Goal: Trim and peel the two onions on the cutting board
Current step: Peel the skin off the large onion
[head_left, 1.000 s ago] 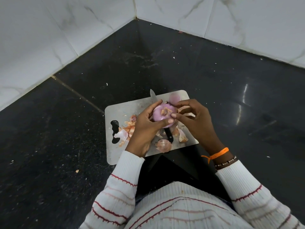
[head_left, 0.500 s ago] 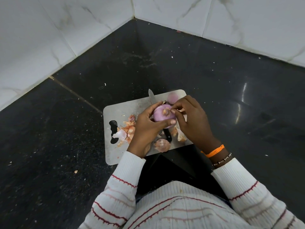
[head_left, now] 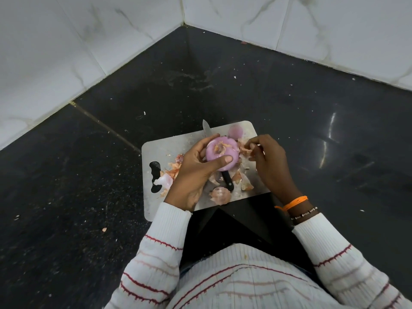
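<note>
Left hand point(head_left: 196, 168) cups the peeled onion point(head_left: 221, 153) above the cutting board point(head_left: 169, 146); right hand point(head_left: 267, 161) pinches a skin scrap point(head_left: 245, 149). The slick bulb could slip onto the knife point(head_left: 227, 181) lying beneath.

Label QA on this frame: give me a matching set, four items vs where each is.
Items:
1. onion
2. knife
3. second onion
4. peel scrap

Places:
A. far corner of the cutting board
B. pinched in the right hand
C. flat on the board, under the hands
D. held in the left hand

Pairs: 1-D, 2-C, 3-A, 4-B
</note>
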Motion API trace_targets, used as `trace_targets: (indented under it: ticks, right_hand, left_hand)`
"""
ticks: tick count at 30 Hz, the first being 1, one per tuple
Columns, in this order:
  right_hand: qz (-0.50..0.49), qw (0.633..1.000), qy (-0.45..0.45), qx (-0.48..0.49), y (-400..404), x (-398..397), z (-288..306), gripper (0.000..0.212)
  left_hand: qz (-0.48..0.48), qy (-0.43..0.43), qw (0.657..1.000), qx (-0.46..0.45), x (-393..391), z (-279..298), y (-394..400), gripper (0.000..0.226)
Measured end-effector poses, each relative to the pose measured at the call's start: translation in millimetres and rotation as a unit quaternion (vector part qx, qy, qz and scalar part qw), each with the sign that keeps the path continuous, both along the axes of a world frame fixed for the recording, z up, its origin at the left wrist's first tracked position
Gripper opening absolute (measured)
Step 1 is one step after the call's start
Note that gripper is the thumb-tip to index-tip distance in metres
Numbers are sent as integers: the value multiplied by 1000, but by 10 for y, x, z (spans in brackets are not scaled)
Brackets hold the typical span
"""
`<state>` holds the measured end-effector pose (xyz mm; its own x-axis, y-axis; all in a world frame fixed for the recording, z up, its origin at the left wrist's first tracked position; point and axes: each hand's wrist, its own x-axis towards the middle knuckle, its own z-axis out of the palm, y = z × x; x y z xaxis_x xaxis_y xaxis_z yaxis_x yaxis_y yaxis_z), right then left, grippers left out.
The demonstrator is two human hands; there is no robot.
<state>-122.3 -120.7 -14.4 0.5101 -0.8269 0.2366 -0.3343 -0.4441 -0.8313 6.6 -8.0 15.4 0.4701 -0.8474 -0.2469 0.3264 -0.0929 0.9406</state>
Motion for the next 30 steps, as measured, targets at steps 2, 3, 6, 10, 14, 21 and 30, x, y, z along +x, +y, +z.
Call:
trace_targets:
  ticks: [2,3,6,10,14,21,30]
  right_hand:
    - [28,993,-76,83,90,32,108,18]
    - [46,989,-92,109,130,54,168,16]
    - [56,984,-98,137,177,98,254,23]
    - [27,984,-115,133,172,94,229,9]
    - [5,994,-106,17,184,96,210,7]
    - [-39,995,-5,-92,90,81,110,11]
    - [-75,995,55,-45,-125,-27,-45,11]
  left_hand:
    - [16,-4,1000,13,-26,-23,-21,61]
    - [21,-3,1000,19,-41,-33,-26,65]
    - [28,-24,999,33,-68,-34,-37,71]
    - [32,-65,996,44,-82,-16,-46,75]
    - [47,-36,996,65,-96,-21,-52,66]
    - [27,97,993,64,-127,50,-64,38]
    - [-48,214,976,-14,-63,140,4,50]
